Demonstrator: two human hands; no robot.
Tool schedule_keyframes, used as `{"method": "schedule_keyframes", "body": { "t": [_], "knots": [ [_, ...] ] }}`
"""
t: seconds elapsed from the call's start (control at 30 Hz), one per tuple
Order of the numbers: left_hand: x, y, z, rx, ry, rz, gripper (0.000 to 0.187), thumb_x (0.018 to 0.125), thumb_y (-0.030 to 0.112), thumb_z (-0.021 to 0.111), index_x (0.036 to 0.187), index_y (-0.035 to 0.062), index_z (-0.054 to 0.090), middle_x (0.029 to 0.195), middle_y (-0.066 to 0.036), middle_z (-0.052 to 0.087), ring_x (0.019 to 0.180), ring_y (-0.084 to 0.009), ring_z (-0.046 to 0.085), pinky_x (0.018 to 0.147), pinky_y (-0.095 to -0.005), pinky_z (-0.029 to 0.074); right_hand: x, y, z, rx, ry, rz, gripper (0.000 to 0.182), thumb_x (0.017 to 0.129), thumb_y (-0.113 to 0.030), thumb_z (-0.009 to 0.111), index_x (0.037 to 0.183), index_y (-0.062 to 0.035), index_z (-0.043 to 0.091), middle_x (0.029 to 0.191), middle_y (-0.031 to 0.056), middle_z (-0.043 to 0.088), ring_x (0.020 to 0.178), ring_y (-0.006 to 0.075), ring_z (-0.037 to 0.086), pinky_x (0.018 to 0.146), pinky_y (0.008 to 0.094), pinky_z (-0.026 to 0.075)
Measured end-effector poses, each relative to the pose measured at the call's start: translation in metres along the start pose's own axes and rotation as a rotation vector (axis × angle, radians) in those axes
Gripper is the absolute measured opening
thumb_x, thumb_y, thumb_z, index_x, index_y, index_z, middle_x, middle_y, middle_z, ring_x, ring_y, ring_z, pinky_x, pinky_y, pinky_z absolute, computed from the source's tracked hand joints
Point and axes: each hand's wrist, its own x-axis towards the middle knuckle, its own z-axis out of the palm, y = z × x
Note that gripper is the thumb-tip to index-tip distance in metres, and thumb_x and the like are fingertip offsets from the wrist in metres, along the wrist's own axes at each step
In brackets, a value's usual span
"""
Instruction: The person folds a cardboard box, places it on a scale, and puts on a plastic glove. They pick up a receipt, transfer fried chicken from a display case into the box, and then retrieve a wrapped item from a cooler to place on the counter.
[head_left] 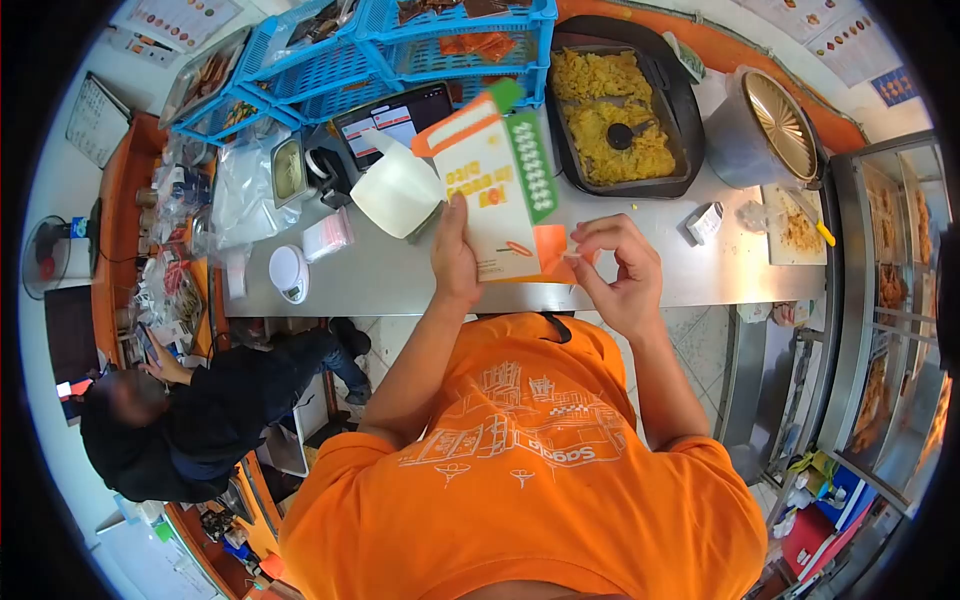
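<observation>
My left hand (456, 258) grips a printed cardboard food box (478, 215) by its left side, thumb on the white face. The carton is tilted above the counter's front edge, with a green patterned side panel and orange flaps. At its lower right corner, my right hand (622, 268) has thumb and forefinger pinched together beside an orange flap (551, 250). A small pale thing shows at those fingertips, too small to name. Behind the box, a white square bowl (398, 190) is partly covered by it.
A black electric pan (690, 165) of yellow rice stands at the back, beside a large lidded pot (755, 135). Blue racks (335, 75), a tablet (395, 125) and a small white scale (289, 273) are leftward. A knife (815, 220) lies right. Another person (215, 410) sits at left.
</observation>
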Motion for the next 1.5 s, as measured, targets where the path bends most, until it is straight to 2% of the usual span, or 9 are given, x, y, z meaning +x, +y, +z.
{"method": "schedule_keyframes", "body": {
  "t": [0.37, 0.43, 0.53, 0.73, 1.07, 1.27, 1.33, 1.43, 1.5],
  "knots": [
    [-0.003, 0.011, 0.002, 0.237, -0.113, 0.022, 0.041, 0.106, 0.031, 0.043, 0.135, 0.0021, 0.045, 0.124, -0.009, 0.06, 0.11, -0.0148, 0.061, 0.094, -0.0291, 0.049, 0.0, -0.002, -0.001, 0.04, -0.179, 0.101, 0.012, 0.075, 0.004, 0.07, 0.081, -0.0015, 0.061, 0.095, 0.0084, 0.072, 0.073, 0.0136, 0.065, 0.067, 0.0255, 0.052],
    [0.0, 0.015, -0.001, 0.24, -0.176, 0.01, 0.041, 0.106, 0.031, 0.042, 0.134, 0.0012, 0.047, 0.124, -0.009, 0.061, 0.109, -0.0146, 0.061, 0.095, -0.029, 0.048, 0.0, -0.002, -0.003, 0.239, -0.17, 0.221, 0.012, 0.073, 0.004, 0.07, 0.082, -0.0015, 0.064, 0.096, 0.0089, 0.073, 0.072, 0.0136, 0.066, 0.066, 0.025, 0.052],
    [0.002, 0.013, 0.0, 0.242, -0.088, 0.026, 0.044, 0.104, 0.034, 0.044, 0.132, 0.0005, 0.049, 0.12, -0.011, 0.063, 0.104, -0.0167, 0.064, 0.091, -0.0298, 0.051, -0.001, -0.001, 0.002, 0.11, -0.105, 0.06, 0.012, 0.073, 0.004, 0.07, 0.083, -0.0019, 0.066, 0.095, 0.0092, 0.073, 0.069, 0.0128, 0.064, 0.065, 0.025, 0.052],
    [0.0, 0.015, 0.004, 0.267, -0.066, 0.04, 0.043, 0.104, 0.035, 0.044, 0.13, 0.0008, 0.05, 0.119, -0.011, 0.063, 0.104, -0.0163, 0.064, 0.09, -0.0295, 0.051, -0.003, 0.002, 0.005, 0.091, -0.08, 0.057, 0.009, 0.075, 0.003, 0.07, 0.082, -0.0019, 0.066, 0.096, 0.0094, 0.073, 0.064, 0.0112, 0.063, 0.062, 0.0247, 0.051],
    [-0.001, 0.017, 0.005, 0.272, -0.164, -0.005, 0.044, 0.105, 0.035, 0.043, 0.133, 0.0012, 0.049, 0.123, -0.009, 0.062, 0.107, -0.0134, 0.062, 0.093, -0.0277, 0.049, -0.008, 0.01, 0.014, 0.103, -0.021, 0.066, 0.009, 0.076, 0.005, 0.069, 0.082, -0.0014, 0.067, 0.089, 0.0074, 0.07, 0.064, 0.0111, 0.061, 0.059, 0.0238, 0.048],
    [-0.002, 0.015, 0.001, 0.293, -0.199, -0.15, 0.042, 0.105, 0.034, 0.043, 0.133, 0.0025, 0.049, 0.121, -0.008, 0.064, 0.106, -0.0129, 0.063, 0.091, -0.0272, 0.05, -0.007, 0.011, 0.006, 0.291, -0.176, 0.117, 0.014, 0.075, 0.008, 0.071, 0.086, -0.0005, 0.071, 0.091, 0.0074, 0.069, 0.069, 0.0096, 0.061, 0.059, 0.0218, 0.046],
    [-0.002, 0.016, 0.002, 0.288, -0.172, -0.213, 0.042, 0.106, 0.033, 0.042, 0.133, 0.0031, 0.049, 0.121, -0.008, 0.063, 0.106, -0.0128, 0.063, 0.091, -0.0272, 0.051, -0.006, 0.01, 0.003, 0.408, -0.211, 0.171, 0.018, 0.073, 0.015, 0.07, 0.085, 0.0018, 0.071, 0.092, 0.0102, 0.068, 0.08, 0.014, 0.064, 0.066, 0.0245, 0.05],
    [-0.001, 0.014, 0.001, 0.313, -0.153, -0.225, 0.042, 0.106, 0.034, 0.042, 0.134, 0.003, 0.049, 0.121, -0.008, 0.063, 0.106, -0.0131, 0.063, 0.09, -0.0272, 0.051, -0.005, 0.009, 0.001, 0.143, -0.19, 0.012, 0.017, 0.074, 0.015, 0.069, 0.085, 0.0022, 0.069, 0.092, 0.0115, 0.067, 0.083, 0.0164, 0.065, 0.069, 0.0259, 0.052],
    [-0.002, 0.016, 0.003, 0.349, -0.156, -0.22, 0.043, 0.106, 0.034, 0.042, 0.134, 0.003, 0.048, 0.122, -0.009, 0.063, 0.106, -0.0136, 0.064, 0.09, -0.0274, 0.051, -0.006, 0.013, 0.003, 0.194, -0.175, 0.045, 0.016, 0.073, 0.013, 0.07, 0.084, 0.0011, 0.069, 0.093, 0.0107, 0.068, 0.077, 0.0143, 0.063, 0.065, 0.0251, 0.05]
  ]
}}
